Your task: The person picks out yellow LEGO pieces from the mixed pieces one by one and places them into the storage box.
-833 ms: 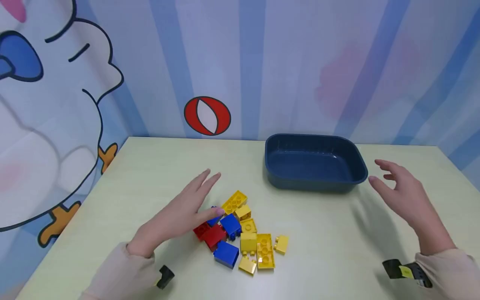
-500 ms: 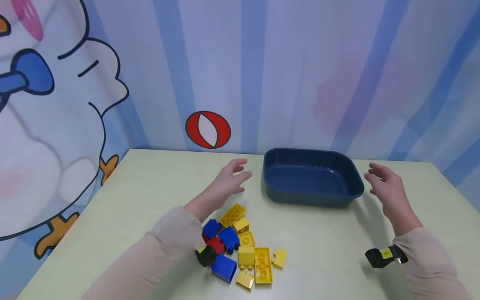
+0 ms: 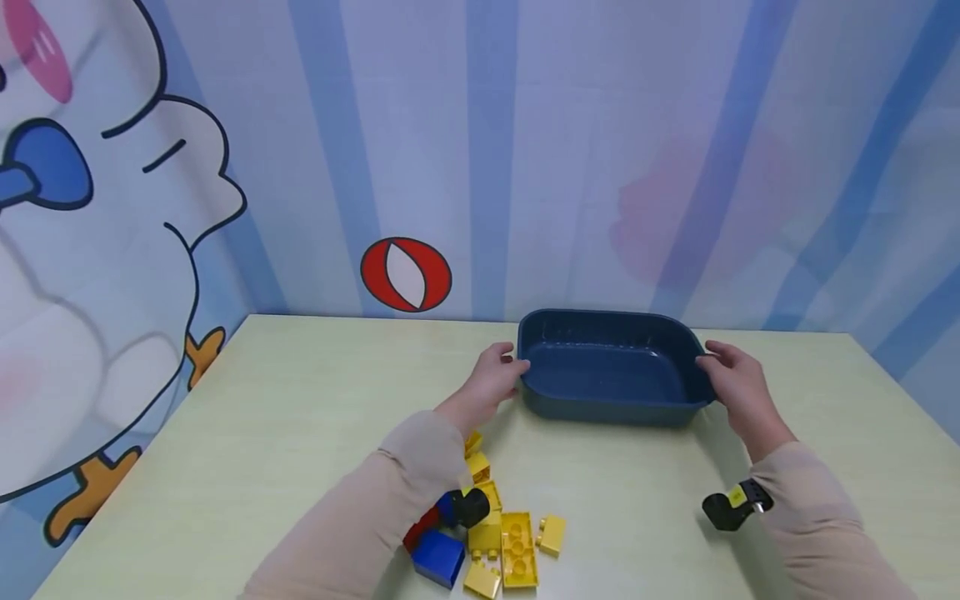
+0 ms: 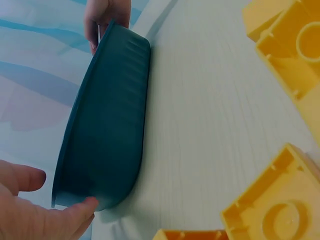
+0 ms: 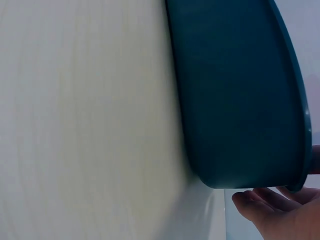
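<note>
1. Left hand (image 3: 487, 385): shifted since the earlier frames from above the toy blocks (image 3: 519, 550) to the left end of the tub (image 3: 611, 411). Right hand (image 3: 741, 390): shifted in to the tub's right end. Tub: no shift that I can make out.
2. Hands, state: each partly open, thumb over the rim and fingers outside the end wall, as my wrist views show. Fingertips at or against the tub; whether either has closed firmly on it, I cannot tell.
3. Step in hand, by my reading: taking hold of the tub from both ends.
4. Next move, by my judgement: calls for an even grip on both ends and a level hold, with the left sleeve (image 3: 360, 508) kept off the blocks beneath it.
5. Tub, appearance: dark blue in the head view, greener in my wrist views; oblong, rounded corners, thin lipped rim, glossy highlight on the inner floor, faint ripples along one outer wall.
6. Tub, location: upright, apparently resting on the tabletop (image 3: 337, 392), toward the far edge, between the hands.
7. Blocks, location: loose cluster nearer the camera, left of the tub and apart from it; yellow, blue and red, partly hidden by the sleeve.
</note>
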`<state>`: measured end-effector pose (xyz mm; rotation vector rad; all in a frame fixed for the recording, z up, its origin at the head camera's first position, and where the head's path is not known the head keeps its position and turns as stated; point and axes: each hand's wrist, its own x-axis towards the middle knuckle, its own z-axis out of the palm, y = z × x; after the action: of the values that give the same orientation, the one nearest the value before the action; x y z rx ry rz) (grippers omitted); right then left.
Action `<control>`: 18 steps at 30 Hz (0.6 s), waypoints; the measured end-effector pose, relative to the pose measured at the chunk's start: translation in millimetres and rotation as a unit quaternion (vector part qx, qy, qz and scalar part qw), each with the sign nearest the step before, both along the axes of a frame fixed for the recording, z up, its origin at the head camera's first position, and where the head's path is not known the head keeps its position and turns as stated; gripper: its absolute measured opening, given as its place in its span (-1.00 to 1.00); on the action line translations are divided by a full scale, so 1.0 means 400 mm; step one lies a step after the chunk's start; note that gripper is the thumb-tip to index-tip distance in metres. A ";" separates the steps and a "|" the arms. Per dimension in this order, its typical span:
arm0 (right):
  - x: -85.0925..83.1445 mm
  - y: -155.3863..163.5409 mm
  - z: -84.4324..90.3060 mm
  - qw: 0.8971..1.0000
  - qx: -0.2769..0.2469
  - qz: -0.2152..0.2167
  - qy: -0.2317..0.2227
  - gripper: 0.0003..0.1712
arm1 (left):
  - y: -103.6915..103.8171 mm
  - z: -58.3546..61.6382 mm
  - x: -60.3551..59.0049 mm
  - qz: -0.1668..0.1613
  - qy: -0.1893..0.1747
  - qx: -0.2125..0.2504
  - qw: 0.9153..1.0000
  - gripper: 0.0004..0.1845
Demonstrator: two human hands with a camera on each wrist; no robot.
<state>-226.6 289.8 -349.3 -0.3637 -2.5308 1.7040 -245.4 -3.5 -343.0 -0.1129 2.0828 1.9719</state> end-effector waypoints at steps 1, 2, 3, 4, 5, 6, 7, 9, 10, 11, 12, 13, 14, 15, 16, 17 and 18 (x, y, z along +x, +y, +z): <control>-0.002 -0.002 -0.001 1.000 0.000 -0.002 -0.001 -0.35 | 0.003 -0.002 -0.003 0.000 0.002 -0.001 1.000 -0.46; -0.005 -0.005 -0.003 1.000 -0.001 -0.004 -0.001 -0.36 | 0.006 -0.004 -0.005 0.000 0.005 -0.002 1.000 -0.46; -0.006 -0.007 -0.005 1.000 -0.002 -0.007 -0.001 -0.36 | 0.008 -0.007 -0.007 0.000 0.006 -0.001 1.000 -0.46; -0.008 -0.009 -0.007 1.000 -0.001 -0.009 0.000 -0.37 | 0.010 -0.010 -0.009 -0.001 0.008 0.001 1.000 -0.46; -0.010 -0.010 -0.009 1.000 0.003 -0.013 0.001 -0.38 | 0.012 -0.013 -0.009 -0.004 0.010 0.004 1.000 -0.47; -0.011 -0.011 -0.011 1.000 0.007 -0.016 0.004 -0.39 | 0.013 -0.015 -0.011 -0.006 0.012 0.007 1.000 -0.48; -0.013 -0.011 -0.012 1.000 0.010 -0.016 0.005 -0.39 | 0.013 -0.017 -0.012 -0.008 0.013 0.009 1.000 -0.49; -0.016 -0.011 -0.012 1.000 0.017 -0.017 0.014 -0.40 | 0.013 -0.015 -0.012 -0.012 0.015 0.015 1.000 -0.51; -0.016 -0.009 -0.010 0.999 0.023 -0.017 0.018 -0.41 | 0.013 -0.011 -0.011 -0.014 0.016 0.016 1.000 -0.52; -0.017 -0.007 -0.008 0.999 0.027 -0.016 0.020 -0.41 | 0.014 -0.007 -0.011 -0.017 0.016 0.016 1.000 -0.52; -0.017 -0.004 -0.006 0.999 0.031 -0.013 0.022 -0.41 | 0.014 -0.003 -0.011 -0.019 0.015 0.017 1.000 -0.52; -0.018 -0.001 -0.003 0.999 0.035 -0.010 0.023 -0.41 | 0.016 0.002 -0.010 -0.021 0.015 0.018 1.000 -0.52; -0.018 0.002 -0.001 0.999 0.038 -0.007 0.025 -0.41 | 0.017 0.006 -0.009 -0.022 0.014 0.019 0.999 -0.52; -0.016 0.006 0.001 0.999 0.039 -0.006 0.025 -0.41 | 0.020 0.009 -0.008 -0.023 0.013 0.019 0.999 -0.52; -0.014 0.009 0.003 0.999 0.043 -0.004 0.024 -0.41 | 0.023 0.010 -0.008 -0.024 0.012 0.021 0.999 -0.51; -0.013 0.012 0.004 0.999 0.044 -0.002 0.024 -0.41 | 0.025 0.010 -0.009 -0.025 0.012 0.022 0.999 -0.51; -0.012 0.015 0.005 0.999 0.045 0.000 0.025 -0.41 | 0.027 0.010 -0.008 -0.026 0.012 0.024 0.999 -0.51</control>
<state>-231.3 295.7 -347.5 -0.3103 -2.5602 1.5724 -248.7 7.3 -338.9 -0.0263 2.0300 2.0007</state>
